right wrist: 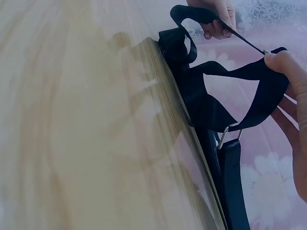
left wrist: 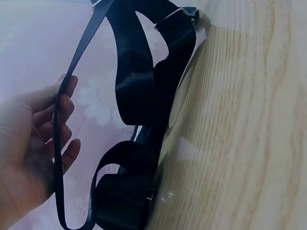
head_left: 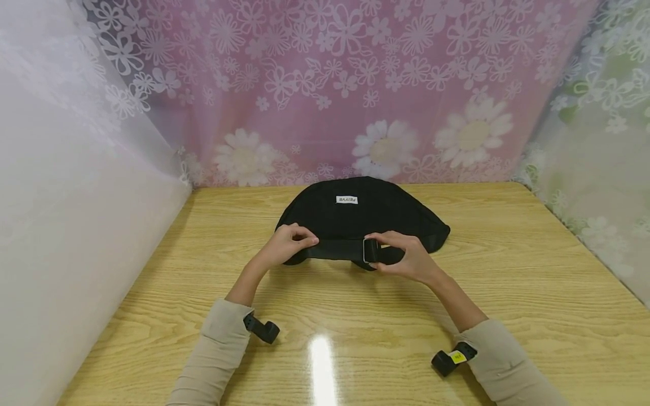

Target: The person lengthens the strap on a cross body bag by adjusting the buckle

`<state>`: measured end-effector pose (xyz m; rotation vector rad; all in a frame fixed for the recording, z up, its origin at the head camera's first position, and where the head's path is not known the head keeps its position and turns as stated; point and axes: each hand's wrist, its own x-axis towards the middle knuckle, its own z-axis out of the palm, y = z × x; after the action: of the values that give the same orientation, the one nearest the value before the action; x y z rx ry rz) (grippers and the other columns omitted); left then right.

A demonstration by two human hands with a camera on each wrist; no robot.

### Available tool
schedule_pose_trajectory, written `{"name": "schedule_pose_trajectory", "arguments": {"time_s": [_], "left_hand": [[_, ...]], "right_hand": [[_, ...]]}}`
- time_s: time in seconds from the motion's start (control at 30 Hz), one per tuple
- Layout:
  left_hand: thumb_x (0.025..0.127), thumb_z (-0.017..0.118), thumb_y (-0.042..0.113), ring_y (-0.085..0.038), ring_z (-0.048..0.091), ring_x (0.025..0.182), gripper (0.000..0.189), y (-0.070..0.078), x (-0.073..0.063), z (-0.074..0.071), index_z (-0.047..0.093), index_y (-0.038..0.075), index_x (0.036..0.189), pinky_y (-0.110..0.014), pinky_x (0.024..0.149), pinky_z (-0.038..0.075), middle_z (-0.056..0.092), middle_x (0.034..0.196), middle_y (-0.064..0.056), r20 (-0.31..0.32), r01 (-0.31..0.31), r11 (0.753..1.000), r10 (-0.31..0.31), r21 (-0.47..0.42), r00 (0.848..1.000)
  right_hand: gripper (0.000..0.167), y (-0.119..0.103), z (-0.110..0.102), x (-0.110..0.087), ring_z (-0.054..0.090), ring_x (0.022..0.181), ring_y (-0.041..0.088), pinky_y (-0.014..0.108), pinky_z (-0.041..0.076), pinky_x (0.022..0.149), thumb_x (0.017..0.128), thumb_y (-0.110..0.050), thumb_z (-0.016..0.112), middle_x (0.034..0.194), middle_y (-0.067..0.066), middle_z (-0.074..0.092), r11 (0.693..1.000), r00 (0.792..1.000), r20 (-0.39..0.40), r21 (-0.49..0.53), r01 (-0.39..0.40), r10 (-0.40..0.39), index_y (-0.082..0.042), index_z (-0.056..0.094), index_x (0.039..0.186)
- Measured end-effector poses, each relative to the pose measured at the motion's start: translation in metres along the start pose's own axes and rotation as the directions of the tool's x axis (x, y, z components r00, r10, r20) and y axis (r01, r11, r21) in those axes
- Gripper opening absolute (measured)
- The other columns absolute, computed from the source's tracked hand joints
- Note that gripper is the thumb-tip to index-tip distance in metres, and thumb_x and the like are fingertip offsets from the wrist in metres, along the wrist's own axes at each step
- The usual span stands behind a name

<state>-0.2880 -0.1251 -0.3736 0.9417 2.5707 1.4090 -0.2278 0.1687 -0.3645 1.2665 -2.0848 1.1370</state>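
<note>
A black half-moon bag with a small white label lies at the back of the table, its strap side facing me. My left hand pinches the black strap near the bag's left end. Between thumb and fingers, my right hand holds the strap's metal slider buckle. The strap runs taut from hand to hand. In the right wrist view, a looped piece of webbing hangs from the right hand down to a metal ring on the bag. The left wrist view hides the left thumb.
The wooden table reaches back to a pink flowered curtain. A white sheet walls the left side, and a flowered sheet the right. Each wrist wears a black camera, left and right.
</note>
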Motion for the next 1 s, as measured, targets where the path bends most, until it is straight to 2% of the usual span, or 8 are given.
{"name": "schedule_pose_trajectory", "arguments": {"time_s": [0.1, 0.27, 0.4, 0.47, 0.57, 0.67, 0.8, 1.0], "left_hand": [[0.090, 0.061, 0.018, -0.019, 0.049, 0.079, 0.020, -0.004, -0.002, -0.002, 0.070, 0.001, 0.095, -0.039, 0.082, 0.040, 0.061, 0.085, -0.002, -0.012, 0.026, 0.999, -0.026, -0.019, 1.000], [0.091, 0.060, 0.018, -0.020, 0.048, 0.080, 0.024, -0.010, -0.007, -0.005, 0.069, -0.003, 0.098, -0.033, 0.072, 0.041, 0.060, 0.088, -0.005, -0.010, 0.050, 0.997, -0.050, -0.052, 0.999], [0.091, 0.059, 0.012, -0.019, 0.047, 0.079, 0.021, 0.012, -0.015, -0.010, 0.068, -0.005, 0.097, -0.030, 0.067, 0.042, 0.060, 0.088, -0.006, -0.004, 0.055, 0.997, -0.055, -0.055, 0.998], [0.091, 0.058, 0.011, -0.019, 0.048, 0.080, 0.019, 0.013, -0.016, -0.010, 0.067, -0.005, 0.096, -0.030, 0.068, 0.043, 0.060, 0.088, -0.008, 0.000, 0.068, 0.996, -0.068, -0.057, 0.998], [0.092, 0.059, 0.015, -0.018, 0.052, 0.081, 0.019, 0.005, -0.016, -0.009, 0.068, -0.001, 0.097, -0.030, 0.069, 0.045, 0.061, 0.090, -0.006, 0.040, 0.067, 0.997, -0.065, -0.050, 0.997], [0.091, 0.059, 0.020, -0.016, 0.052, 0.077, 0.018, -0.001, -0.021, -0.009, 0.068, 0.005, 0.097, -0.029, 0.066, 0.045, 0.062, 0.090, -0.002, 0.136, 0.032, 0.999, -0.028, -0.025, 0.990], [0.091, 0.059, 0.021, -0.013, 0.050, 0.071, 0.015, 0.012, -0.036, -0.008, 0.068, 0.010, 0.096, -0.027, 0.062, 0.044, 0.062, 0.088, 0.004, 0.310, -0.037, 0.999, 0.025, 0.030, 0.950], [0.088, 0.063, 0.016, -0.003, 0.055, 0.076, 0.007, 0.029, -0.061, 0.007, 0.068, 0.012, 0.090, -0.022, 0.068, 0.047, 0.060, 0.084, 0.012, 0.507, -0.124, 0.980, 0.029, 0.154, 0.862]], "right_hand": [[0.057, -0.001, -0.001, 0.000, 0.059, 0.088, 0.025, 0.028, 0.048, 0.078, 0.055, 0.017, 0.075, 0.100, 0.023, 0.062, 1.000, 1.000, -0.027, -0.014, -0.002, 0.002, 0.013, 0.060, 0.109], [0.056, -0.004, -0.002, 0.000, 0.059, 0.086, 0.027, 0.032, 0.049, 0.076, 0.054, 0.016, 0.077, 0.099, 0.022, 0.063, 0.999, 1.000, -0.023, -0.040, -0.009, 0.008, 0.014, 0.060, 0.108], [0.055, 0.000, -0.001, -0.001, 0.059, 0.088, 0.024, 0.028, 0.048, 0.078, 0.059, 0.012, 0.077, 0.101, 0.018, 0.063, 0.999, 1.000, -0.010, -0.035, -0.025, 0.025, 0.010, 0.060, 0.111], [0.055, 0.009, -0.001, -0.006, 0.058, 0.090, 0.022, 0.026, 0.047, 0.080, 0.061, 0.008, 0.078, 0.103, 0.014, 0.063, 0.999, 0.999, 0.002, -0.035, -0.034, 0.034, 0.006, 0.061, 0.114], [0.056, 0.016, -0.003, -0.014, 0.057, 0.089, 0.020, 0.025, 0.046, 0.079, 0.064, 0.003, 0.079, 0.104, 0.009, 0.062, 0.998, 0.997, 0.051, -0.049, -0.047, 0.050, 0.001, 0.060, 0.117], [0.057, 0.009, -0.008, -0.017, 0.055, 0.087, 0.020, 0.021, 0.044, 0.077, 0.063, 0.002, 0.080, 0.104, 0.008, 0.061, 0.995, 0.991, 0.128, -0.092, -0.028, 0.039, 0.000, 0.059, 0.116], [0.054, -0.011, -0.014, -0.022, 0.055, 0.087, 0.015, 0.021, 0.045, 0.072, 0.066, -0.005, 0.079, 0.104, 0.002, 0.059, 0.982, 0.967, 0.254, -0.185, 0.048, 0.000, -0.004, 0.059, 0.116], [0.056, -0.039, -0.006, -0.036, 0.056, 0.083, 0.009, 0.025, 0.049, 0.071, 0.062, -0.021, 0.084, 0.094, -0.004, 0.056, 0.916, 0.918, 0.389, -0.337, 0.217, -0.075, -0.008, 0.060, 0.111]]}}
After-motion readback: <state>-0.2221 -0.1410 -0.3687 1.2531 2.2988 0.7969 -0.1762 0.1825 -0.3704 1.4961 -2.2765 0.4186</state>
